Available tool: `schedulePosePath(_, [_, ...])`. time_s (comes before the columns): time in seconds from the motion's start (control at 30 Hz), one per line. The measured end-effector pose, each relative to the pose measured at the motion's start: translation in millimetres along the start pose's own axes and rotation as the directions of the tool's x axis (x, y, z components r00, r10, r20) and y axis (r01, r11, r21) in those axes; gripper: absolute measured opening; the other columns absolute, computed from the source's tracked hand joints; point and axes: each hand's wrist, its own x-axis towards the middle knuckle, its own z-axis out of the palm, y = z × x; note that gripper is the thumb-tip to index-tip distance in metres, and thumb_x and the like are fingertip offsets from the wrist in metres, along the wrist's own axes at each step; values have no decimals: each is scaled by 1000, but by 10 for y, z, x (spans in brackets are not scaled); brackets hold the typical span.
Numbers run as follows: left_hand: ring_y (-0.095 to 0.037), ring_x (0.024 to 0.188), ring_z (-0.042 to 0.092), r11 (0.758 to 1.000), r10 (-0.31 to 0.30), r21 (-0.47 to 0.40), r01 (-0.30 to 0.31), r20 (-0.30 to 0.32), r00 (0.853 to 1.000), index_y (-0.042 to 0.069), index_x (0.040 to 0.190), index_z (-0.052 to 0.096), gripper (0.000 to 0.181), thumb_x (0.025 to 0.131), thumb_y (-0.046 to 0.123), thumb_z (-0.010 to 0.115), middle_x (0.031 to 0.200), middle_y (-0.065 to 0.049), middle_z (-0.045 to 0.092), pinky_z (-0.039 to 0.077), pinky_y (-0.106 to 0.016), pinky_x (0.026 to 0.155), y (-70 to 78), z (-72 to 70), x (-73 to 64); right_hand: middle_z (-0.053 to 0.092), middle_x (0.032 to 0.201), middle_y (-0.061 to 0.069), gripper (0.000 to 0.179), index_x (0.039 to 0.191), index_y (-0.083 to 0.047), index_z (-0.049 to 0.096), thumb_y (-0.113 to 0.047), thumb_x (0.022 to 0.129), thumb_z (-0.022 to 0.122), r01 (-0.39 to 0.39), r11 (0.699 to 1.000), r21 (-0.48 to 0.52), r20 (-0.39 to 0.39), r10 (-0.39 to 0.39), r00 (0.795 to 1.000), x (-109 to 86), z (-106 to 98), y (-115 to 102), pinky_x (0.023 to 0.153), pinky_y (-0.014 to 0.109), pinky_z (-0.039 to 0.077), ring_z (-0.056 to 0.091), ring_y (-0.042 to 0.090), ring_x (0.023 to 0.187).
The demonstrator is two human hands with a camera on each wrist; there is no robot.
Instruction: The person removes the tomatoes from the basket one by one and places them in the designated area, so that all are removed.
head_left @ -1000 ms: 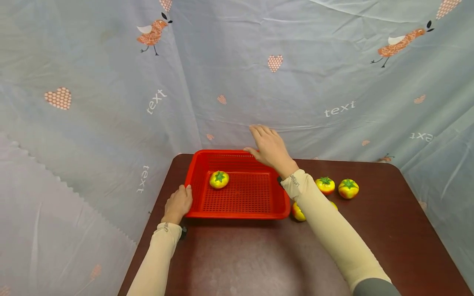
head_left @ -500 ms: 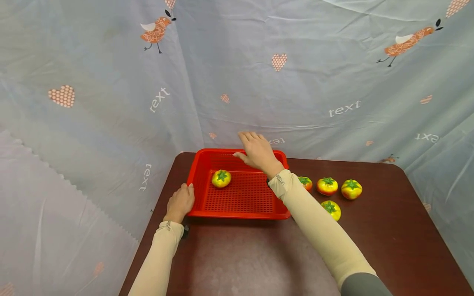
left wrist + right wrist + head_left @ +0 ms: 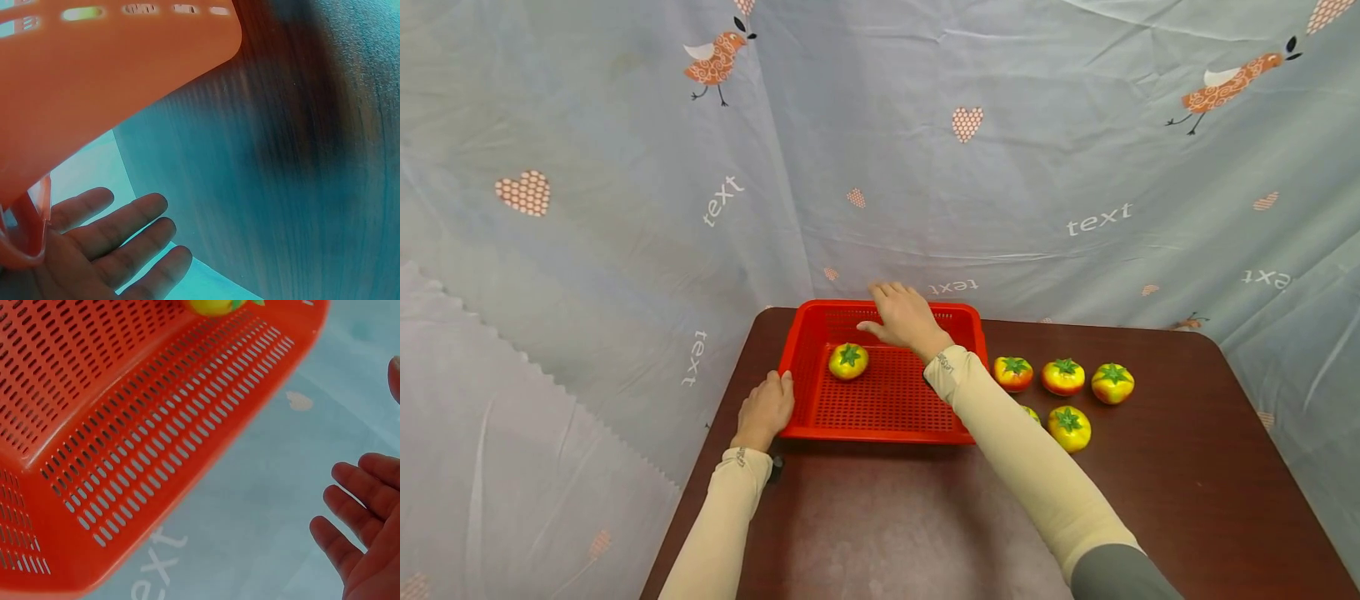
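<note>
A red plastic basket [image 3: 887, 436] with slotted walls stands on the table, holding one yellow tomato [image 3: 848, 362] with a green star-shaped top. My left hand [image 3: 763, 410] rests at the basket's left rim; in the left wrist view its fingers [image 3: 134, 231] are straight and spread beneath the rim, the thumb hidden. Above the basket's back part is my right hand [image 3: 904, 318], holding nothing, thumb apart from the fingers. The right wrist view shows that hand's fingers [image 3: 359, 503] extended beyond the basket's rim, apart from it.
Several yellow-red tomatoes, such as the front one [image 3: 1070, 428] and the rightmost one [image 3: 1112, 383], lie right of the basket on the dark brown table [image 3: 1195, 475]. My right forearm partly covers one. A printed grey-blue curtain [image 3: 880, 150] hangs behind and around the table.
My right hand has moved left and a little down over the basket, uncovering tomatoes on the right. The left hand stays at the rim. The head view has shifted slightly.
</note>
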Motion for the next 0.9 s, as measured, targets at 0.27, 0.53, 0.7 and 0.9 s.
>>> schedulePosePath(0.27, [-40, 86, 58, 1000, -1, 2, 1, 1, 1000, -4, 105, 47, 49, 101, 37, 20, 95, -24, 59, 43, -53, 75, 1, -2, 3, 45, 140, 5, 69, 140, -9, 37, -53, 89, 53, 26, 998, -58, 24, -25, 999, 84, 147, -100, 106, 41, 32, 40, 24, 130])
schedulePosePath(0.53, [-42, 89, 57, 1000, -8, 2, 8, 6, 1000, -4, 108, 46, 51, 101, 38, 19, 98, -24, 59, 42, -54, 78, 8, -7, 7, 43, 142, 6, 72, 142, -9, 35, -54, 89, 51, 56, 994, -90, 101, -47, 994, 151, 330, -203, 107, 40, 31, 38, 24, 131])
schedulePosePath(0.7, [-42, 90, 57, 1000, -7, -2, 7, 6, 1000, -4, 109, 46, 52, 100, 39, 18, 98, -24, 59, 42, -54, 79, 15, -10, 7, 37, 147, 7, 73, 144, -9, 32, -53, 89, 52, 46, 998, -49, 157, -38, 987, 199, 432, -263, 110, 41, 27, 33, 25, 135])
schedulePosePath(0.9, [-42, 90, 57, 1000, -6, 2, 6, 4, 1000, -4, 108, 46, 53, 101, 39, 17, 98, -24, 59, 42, -54, 78, 7, -3, 4, 33, 149, 6, 74, 145, -10, 30, -54, 89, 51, 44, 999, -30, 205, -37, 978, 254, 521, -334, 110, 42, 26, 31, 24, 137])
